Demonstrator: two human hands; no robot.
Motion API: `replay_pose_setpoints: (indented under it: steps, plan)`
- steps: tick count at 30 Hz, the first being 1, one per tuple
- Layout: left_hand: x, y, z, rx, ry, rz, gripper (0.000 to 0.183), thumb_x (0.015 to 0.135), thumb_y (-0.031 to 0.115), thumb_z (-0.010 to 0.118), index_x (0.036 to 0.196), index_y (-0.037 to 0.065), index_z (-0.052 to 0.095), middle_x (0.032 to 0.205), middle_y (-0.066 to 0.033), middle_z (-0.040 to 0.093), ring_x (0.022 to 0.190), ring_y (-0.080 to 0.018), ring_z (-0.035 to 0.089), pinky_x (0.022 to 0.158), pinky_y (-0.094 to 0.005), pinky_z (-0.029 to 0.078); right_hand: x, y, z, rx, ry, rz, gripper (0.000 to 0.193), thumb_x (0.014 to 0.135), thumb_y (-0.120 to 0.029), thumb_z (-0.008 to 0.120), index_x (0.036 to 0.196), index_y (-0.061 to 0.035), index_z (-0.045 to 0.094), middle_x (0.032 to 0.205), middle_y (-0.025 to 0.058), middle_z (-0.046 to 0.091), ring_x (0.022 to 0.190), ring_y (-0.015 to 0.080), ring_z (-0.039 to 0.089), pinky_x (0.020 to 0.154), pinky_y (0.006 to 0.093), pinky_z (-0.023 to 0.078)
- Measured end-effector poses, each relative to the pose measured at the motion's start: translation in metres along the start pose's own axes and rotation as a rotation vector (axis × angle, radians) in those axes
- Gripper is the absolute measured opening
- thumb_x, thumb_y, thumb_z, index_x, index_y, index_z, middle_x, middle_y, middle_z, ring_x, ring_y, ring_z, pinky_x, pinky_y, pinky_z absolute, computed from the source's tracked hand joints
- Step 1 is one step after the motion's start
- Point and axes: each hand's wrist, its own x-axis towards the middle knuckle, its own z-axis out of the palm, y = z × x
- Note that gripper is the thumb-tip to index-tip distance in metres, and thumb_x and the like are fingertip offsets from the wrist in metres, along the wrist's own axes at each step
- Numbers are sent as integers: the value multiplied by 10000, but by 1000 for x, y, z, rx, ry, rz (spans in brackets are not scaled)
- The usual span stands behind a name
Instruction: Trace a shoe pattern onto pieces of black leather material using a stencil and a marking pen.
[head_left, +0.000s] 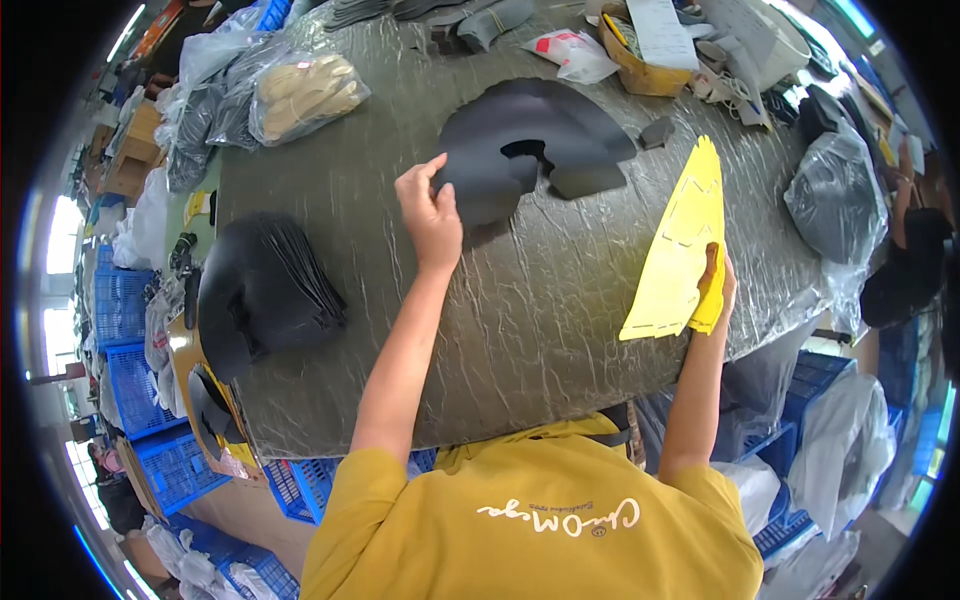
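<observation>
A black horseshoe-shaped sheet (pixel 540 110) lies on the covered table, its notch facing the near side. At its left edge, my left hand (pixel 432 215) is closed on the rim, with the thumb and a fingertip against the sheet. To the right, my right hand (pixel 722 285) grips a yellow template (pixel 680 235), tall and pointed at the top, with slots cut along it. The template stands tilted above the table, apart from the black sheet. Its lower right part hides some of my right fingers.
A stack of black curved sheets (pixel 265 290) sits at the table's left. Bagged pieces (pixel 305 97) lie at the back left, and a brown basket (pixel 640 70) stands at the back right. A small dark scrap (pixel 657 132) rests near the sheet. Blue crates (pixel 125 300) line the left side.
</observation>
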Motion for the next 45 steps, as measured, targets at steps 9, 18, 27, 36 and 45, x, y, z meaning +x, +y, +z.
replay_pose_setpoints:
  steps: [9,18,27,36,45]
  plan:
    - [-150,52,-71,-104,-304,-272,415,893,-105,554,1273,50,620,1236,-74,491,969,-145,512,779,-255,471,-5,28,109,-463,281,-35,357,1002,-36,603,1342,72,590,1241,169,700,1049,231,715,888,323,612]
    - [-80,39,-56,35,-477,117,384,934,-65,473,1279,26,616,1236,-154,640,1182,-325,586,1049,-418,452,-35,61,145,-1758,185,-160,336,839,-81,732,1174,-55,721,1010,125,703,895,258,690,825,351,537]
    - [-48,15,-18,162,-640,222,495,917,12,583,1407,42,528,1458,-201,508,1361,-388,449,1157,-464,363,-73,72,161,-1834,193,-228,421,846,-47,694,1262,-70,634,1131,139,655,1061,335,664,903,403,526]
    - [-166,61,-92,220,-1007,256,659,845,174,740,1456,195,495,1609,-133,311,1520,-377,217,1211,-640,152,-58,76,166,-1858,113,-279,412,855,-70,697,1256,-81,603,1190,139,614,1018,369,653,872,437,532]
    - [-160,55,-93,274,-1008,321,626,851,151,745,1435,180,523,1604,-118,327,1516,-329,243,1223,-571,177,-44,68,177,-2016,82,-113,458,804,-130,704,1254,-94,629,1203,110,631,1123,329,613,942,421,498]
